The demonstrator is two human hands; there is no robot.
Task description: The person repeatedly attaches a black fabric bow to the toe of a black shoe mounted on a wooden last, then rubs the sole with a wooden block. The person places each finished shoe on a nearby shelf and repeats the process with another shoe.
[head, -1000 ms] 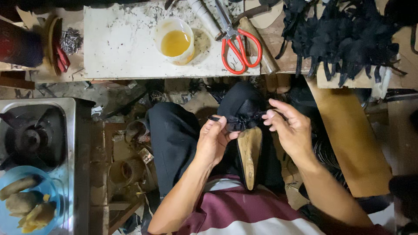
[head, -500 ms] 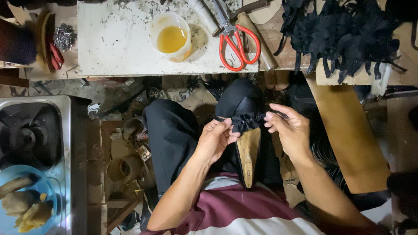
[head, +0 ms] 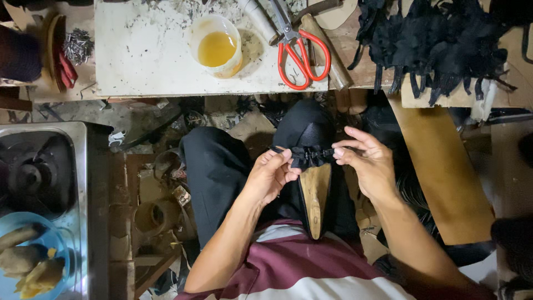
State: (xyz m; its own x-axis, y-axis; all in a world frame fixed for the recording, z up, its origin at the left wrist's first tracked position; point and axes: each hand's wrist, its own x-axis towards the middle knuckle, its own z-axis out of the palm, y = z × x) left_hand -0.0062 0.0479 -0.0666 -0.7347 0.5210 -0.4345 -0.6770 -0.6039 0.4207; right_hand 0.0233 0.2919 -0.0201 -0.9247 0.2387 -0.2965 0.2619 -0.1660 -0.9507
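A black shoe upper sits on a wooden shoe last [head: 315, 194] that rests on my lap, sole side up. A gathered black fabric strip [head: 308, 156] lies across the shoe. My left hand [head: 270, 175] pinches the strip's left end and presses against the last. My right hand [head: 366, 161] pinches the strip's right end between thumb and forefinger, other fingers spread. My legs in black trousers lie beneath.
On the white worn worktop [head: 144, 55] stand a plastic cup of yellow glue [head: 216, 39] and red-handled scissors [head: 300, 53]. A heap of black fabric pieces [head: 438, 41] lies at right. A wooden plank [head: 444, 172] runs beside my right arm. A gas stove [head: 33, 166] and blue plate of food [head: 25, 261] sit at left.
Both hands have closed in on the shoe. The right hand moved down to the strip's right end, and the strip now lies stretched between the two hands.
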